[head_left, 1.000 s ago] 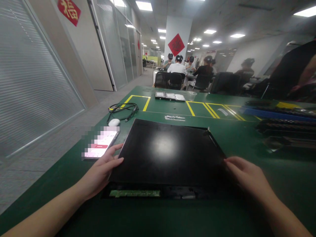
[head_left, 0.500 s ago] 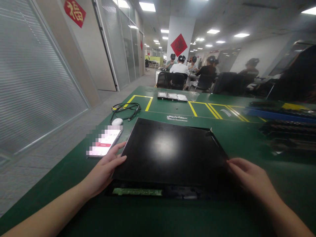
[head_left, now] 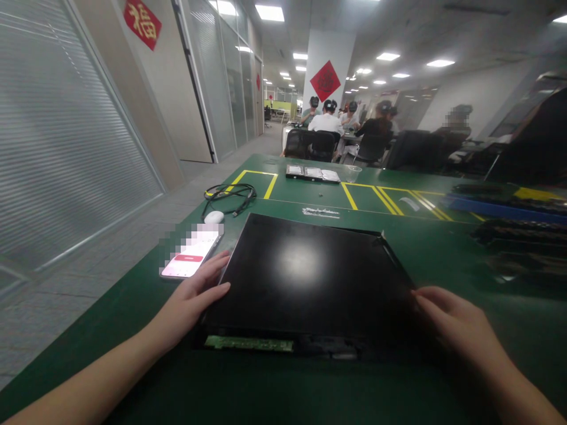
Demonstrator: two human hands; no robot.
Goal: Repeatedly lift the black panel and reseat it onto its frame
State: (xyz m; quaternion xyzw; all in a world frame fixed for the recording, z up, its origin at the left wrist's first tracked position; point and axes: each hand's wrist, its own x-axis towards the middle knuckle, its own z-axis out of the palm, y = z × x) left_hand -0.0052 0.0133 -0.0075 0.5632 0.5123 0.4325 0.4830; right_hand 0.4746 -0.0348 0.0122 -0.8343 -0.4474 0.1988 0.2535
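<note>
A black, glossy display panel (head_left: 310, 289) lies in front of me, with a bright reflection in its middle. Along its near edge runs a green circuit board strip (head_left: 248, 343). My left hand (head_left: 195, 298) grips the panel's left edge, thumb on top and the other fingers along the side. On the opposite edge, my right hand (head_left: 454, 313) pinches the panel between thumb and fingers; its fingertips are partly hidden. A phone (head_left: 190, 257) with a lit screen lies just beyond my left hand, and a white rounded object (head_left: 214, 218) sits beside it.
The green table (head_left: 146, 360) bears yellow tape marks. A coiled black cable (head_left: 230, 198) lies at the left, hard drives (head_left: 312, 172) and a clear plastic cup (head_left: 353, 173) at the back. Blurred dark parts (head_left: 522, 236) and a blue tray (head_left: 500, 205) are at right. People sit beyond.
The view has shifted slightly, so most things appear a little farther right. Both hands keep hold of the display panel's edges, and the panel has barely moved on the table.
</note>
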